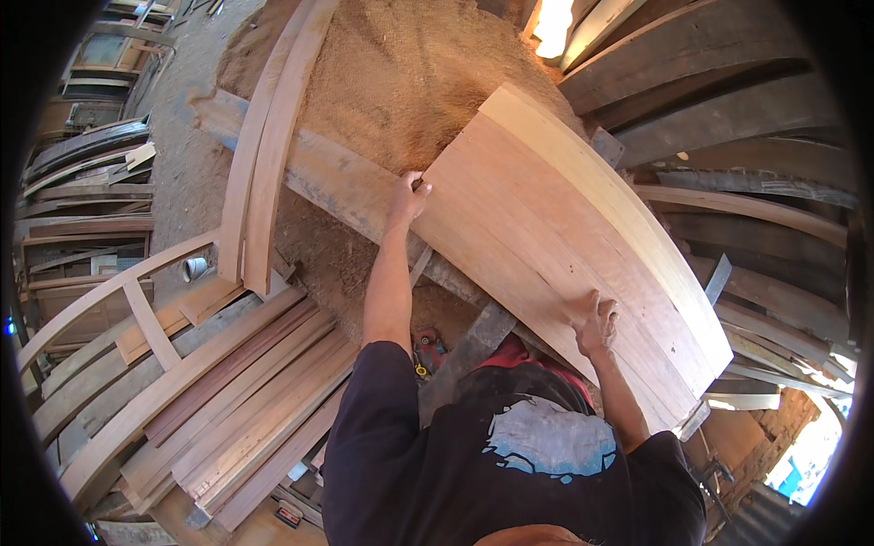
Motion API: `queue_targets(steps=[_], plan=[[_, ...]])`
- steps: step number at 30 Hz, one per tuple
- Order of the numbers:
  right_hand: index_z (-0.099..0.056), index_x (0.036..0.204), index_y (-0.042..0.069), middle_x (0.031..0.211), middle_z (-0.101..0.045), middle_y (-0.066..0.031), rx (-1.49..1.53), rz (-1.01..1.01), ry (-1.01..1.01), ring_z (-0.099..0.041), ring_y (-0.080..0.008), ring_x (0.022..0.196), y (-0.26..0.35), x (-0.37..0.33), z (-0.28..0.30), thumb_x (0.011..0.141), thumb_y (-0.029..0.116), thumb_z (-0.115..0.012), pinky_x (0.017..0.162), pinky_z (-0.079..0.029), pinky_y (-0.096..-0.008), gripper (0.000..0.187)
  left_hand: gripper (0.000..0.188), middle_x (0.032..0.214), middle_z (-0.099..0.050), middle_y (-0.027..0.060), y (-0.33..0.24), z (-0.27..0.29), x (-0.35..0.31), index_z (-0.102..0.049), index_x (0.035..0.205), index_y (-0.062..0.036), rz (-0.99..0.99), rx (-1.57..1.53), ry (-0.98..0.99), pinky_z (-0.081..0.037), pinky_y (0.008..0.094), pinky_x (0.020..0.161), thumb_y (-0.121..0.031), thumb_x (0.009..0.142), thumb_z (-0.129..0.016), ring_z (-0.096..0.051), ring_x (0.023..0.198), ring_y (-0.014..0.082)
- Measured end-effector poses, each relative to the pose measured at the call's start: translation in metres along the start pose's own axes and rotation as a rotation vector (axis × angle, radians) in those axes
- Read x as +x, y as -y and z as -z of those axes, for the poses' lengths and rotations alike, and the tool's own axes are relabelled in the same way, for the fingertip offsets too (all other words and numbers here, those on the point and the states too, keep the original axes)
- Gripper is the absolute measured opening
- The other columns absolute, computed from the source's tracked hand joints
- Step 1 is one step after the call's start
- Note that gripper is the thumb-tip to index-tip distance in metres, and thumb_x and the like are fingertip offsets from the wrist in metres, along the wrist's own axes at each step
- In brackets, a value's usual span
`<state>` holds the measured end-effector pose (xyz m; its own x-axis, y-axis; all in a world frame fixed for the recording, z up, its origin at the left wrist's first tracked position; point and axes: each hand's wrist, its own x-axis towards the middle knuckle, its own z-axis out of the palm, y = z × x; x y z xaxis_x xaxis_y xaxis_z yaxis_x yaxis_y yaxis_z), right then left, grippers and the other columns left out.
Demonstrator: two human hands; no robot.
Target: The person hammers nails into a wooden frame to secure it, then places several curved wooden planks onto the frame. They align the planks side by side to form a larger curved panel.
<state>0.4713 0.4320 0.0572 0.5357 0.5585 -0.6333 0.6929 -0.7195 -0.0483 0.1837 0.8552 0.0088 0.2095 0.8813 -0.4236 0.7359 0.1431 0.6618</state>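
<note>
Panel: wooden panel (555,246) of pale glued boards lay slanted before us, running from upper middle down to lower right, resting on a grey plank (346,187) that crossed under it.
Left hand: our left hand (407,197) gripped the panel's upper left corner, fingers curled over the edge, thumb on the face.
Right hand: our right hand (595,320) pressed flat on the panel near its lower edge, fingers spread wide, holding nothing else.
Sawdust: we saw a big sawdust heap (401,73) just behind the panel and the plank.
Long strips: two curved-looking timber strips (264,136) leaned across the plank, left of our left hand.
Stack: a stack of sawn boards (246,409) lay at lower left, well apart from the panel.
Cup: a small white cup (194,267) sat beside the strips' lower ends.
Dark beams: dark beams (710,100) lay beyond the panel at upper right.
Red tool: a red tool (428,350) showed below the panel, partly hidden by our body; we could not tell its kind.
</note>
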Motion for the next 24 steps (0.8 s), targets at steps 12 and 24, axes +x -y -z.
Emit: queue_targets(steps=[12, 24], plan=[[-0.018, 0.162, 0.016, 0.161, -0.018, -0.0357, 0.022, 0.045, 0.12, -0.033, -0.0599, 0.14, -0.005, 0.007, 0.013, 0.088, 0.039, -0.075, 0.114, -0.035, -0.0584, 0.097, 0.035, 0.112, -0.073, 0.0191, 0.033, -0.005, 0.02, -0.073, 0.115, -0.0034, -0.058, -0.025, -0.086, -0.054, 0.0391, 0.092, -0.024, 0.087, -0.076, -0.071, 0.103, 0.0309], [-0.004, 0.163, 0.012, 0.157, -0.012, -0.0445, -0.108, 0.094, 0.189, -0.036, -0.0642, 0.135, -0.005, 0.011, 0.014, 0.091, 0.041, -0.072, 0.112, -0.037, -0.0592, 0.102, 0.027, 0.097, -0.076, 0.0145, 0.102, 0.061, -0.018, -0.075, 0.102, -0.0054, 0.089, -0.01, -0.639, -0.054, 0.0371, 0.081, -0.029, 0.09, -0.069, -0.073, 0.09, 0.0258]])
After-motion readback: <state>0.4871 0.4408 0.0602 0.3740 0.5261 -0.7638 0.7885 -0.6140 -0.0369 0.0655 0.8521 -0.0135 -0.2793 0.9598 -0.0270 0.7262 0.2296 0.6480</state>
